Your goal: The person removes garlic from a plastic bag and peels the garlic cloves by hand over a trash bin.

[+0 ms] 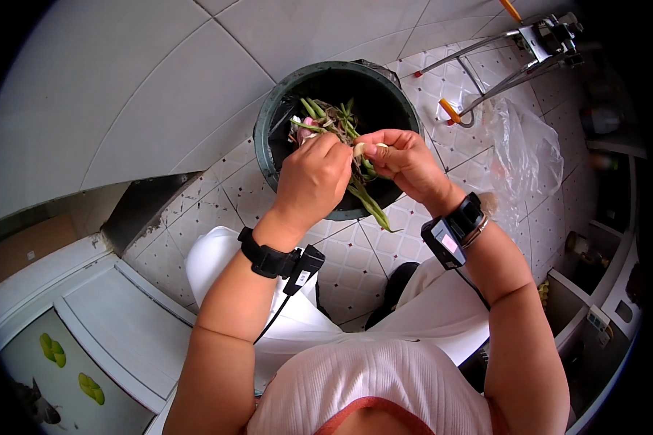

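Both hands meet over a dark green bin (265, 156) on the floor. Between thumb and fingertips, my right hand (406, 165) pinches a small pale piece that looks like a peeled garlic clove (359, 149). Close beside it on the left is my left hand (313, 177), back up and fingers curled closed; what lies inside them is hidden. A pinkish-white skin or bulb piece (307, 130) shows just past the left knuckles. Green stalks and wilted scraps (313, 109) lie in the bin under the hands, and one long leaf (372, 205) hangs over the near rim.
A grey tiled wall (174, 80) rises behind the bin. To the right are a folded metal frame (486, 87) with orange grips and a clear plastic bag (526, 148) on the tiled floor. Shelving (595, 275) lines the right side; a white cabinet (123, 319) stands at left.
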